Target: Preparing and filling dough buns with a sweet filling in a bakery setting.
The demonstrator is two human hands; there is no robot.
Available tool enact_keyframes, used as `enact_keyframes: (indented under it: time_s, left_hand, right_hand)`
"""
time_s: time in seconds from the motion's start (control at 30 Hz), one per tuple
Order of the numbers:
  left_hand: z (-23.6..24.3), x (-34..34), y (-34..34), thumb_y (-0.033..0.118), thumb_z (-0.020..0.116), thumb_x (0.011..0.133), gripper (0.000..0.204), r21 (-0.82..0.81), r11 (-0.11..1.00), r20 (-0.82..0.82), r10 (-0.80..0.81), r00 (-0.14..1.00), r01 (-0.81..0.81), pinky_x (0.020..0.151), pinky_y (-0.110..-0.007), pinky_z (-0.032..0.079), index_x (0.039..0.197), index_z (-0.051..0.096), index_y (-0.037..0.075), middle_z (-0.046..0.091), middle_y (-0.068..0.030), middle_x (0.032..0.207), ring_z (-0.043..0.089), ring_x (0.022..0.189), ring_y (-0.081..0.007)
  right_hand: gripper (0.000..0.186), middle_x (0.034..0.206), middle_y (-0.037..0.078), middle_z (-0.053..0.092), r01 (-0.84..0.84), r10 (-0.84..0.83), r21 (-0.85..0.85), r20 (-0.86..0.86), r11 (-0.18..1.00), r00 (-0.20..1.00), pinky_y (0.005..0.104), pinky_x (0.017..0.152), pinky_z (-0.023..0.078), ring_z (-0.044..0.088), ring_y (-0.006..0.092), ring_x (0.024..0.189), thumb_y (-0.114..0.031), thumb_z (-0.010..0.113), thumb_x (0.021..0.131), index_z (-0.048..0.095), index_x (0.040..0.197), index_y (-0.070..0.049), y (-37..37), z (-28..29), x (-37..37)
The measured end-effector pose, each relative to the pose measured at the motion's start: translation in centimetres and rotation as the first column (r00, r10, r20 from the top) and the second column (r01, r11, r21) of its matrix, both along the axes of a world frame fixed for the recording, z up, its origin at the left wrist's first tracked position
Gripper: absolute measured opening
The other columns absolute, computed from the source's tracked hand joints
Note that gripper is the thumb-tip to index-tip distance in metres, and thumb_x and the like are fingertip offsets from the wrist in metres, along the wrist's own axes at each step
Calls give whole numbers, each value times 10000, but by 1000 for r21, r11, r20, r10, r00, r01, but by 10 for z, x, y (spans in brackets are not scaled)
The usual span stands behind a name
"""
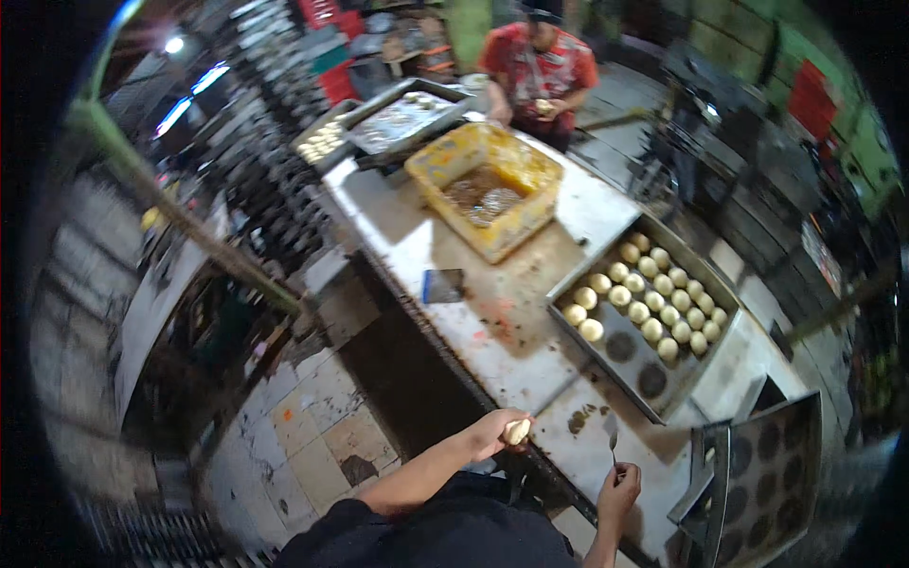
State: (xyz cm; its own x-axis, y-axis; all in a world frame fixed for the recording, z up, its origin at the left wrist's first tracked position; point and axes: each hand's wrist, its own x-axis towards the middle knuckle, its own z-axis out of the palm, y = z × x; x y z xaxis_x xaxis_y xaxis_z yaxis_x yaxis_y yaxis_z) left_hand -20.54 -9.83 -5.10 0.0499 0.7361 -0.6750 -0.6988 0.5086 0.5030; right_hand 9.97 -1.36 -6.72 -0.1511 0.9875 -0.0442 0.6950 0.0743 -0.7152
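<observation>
My left hand [492, 435] is closed round a pale dough ball [517, 432], just over the near edge of the table. In my right hand [618, 488] is a small metal utensil [613, 435] with a thin handle and a wide flat end, pointing away from me above the tabletop. Dark brown bits [579, 417] lie on the table between the two hands. Beyond them is a metal tray [606, 355] holding rows of pale dough balls [653, 328], with dark round marks on its bare near part.
A yellow tub [525, 241] with brown contents stands farther up the pale table [445, 331]. A blue-and-dark scraper [443, 286] lies nearer. Stacked trays with dark round marks [772, 473] fill the right end. Across the table, a person in red [540, 71] handles dough.
</observation>
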Motion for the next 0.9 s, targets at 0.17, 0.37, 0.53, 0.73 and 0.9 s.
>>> enact_keyframes:
  time_s: [0.17,0.37,0.53,0.73,0.9]
  left_hand:
    - [32,-13,-70,5,609,994,442,256,897,-159,407,899,-361,917,-346,569,1418,497,60,628,-88,1125,664,1023,-196]
    - [93,-38,-47,97,668,995,398,345,870,-235,444,865,-353,906,-334,588,1365,548,15,655,-99,1184,684,1066,-194]
    - [57,-57,45,251,661,1018,358,362,913,-127,249,960,-189,879,-308,556,1253,645,-18,710,-53,1108,677,989,-136]
    - [17,-160,62,194,596,1048,297,286,954,-129,127,983,-86,877,-314,548,1222,677,-32,720,-39,1045,662,985,-142]
    - [35,-311,78,171,593,1043,312,197,891,42,409,912,-409,966,-356,545,1264,613,-49,695,-122,1192,678,1076,-219]
  right_hand:
    - [107,900,148,651,-285,288,47,-207,957,935,362,710,513,621,236,758,22,604,921,656,1013,33,43,28,-46]
    - [195,935,148,662,-362,389,142,-374,921,842,353,768,518,638,245,819,39,561,929,646,1104,33,49,92,-155]
    - [302,1138,220,600,-239,366,545,-136,804,921,446,896,496,602,381,1088,-169,565,1018,600,1254,16,36,117,-265]
    - [475,1001,208,606,-431,491,533,32,728,870,498,786,496,616,406,898,-393,543,984,612,1273,-22,63,52,-345]
    - [263,958,187,599,-299,309,508,67,808,949,410,674,523,624,335,837,-41,622,942,695,1195,-36,130,114,-442]
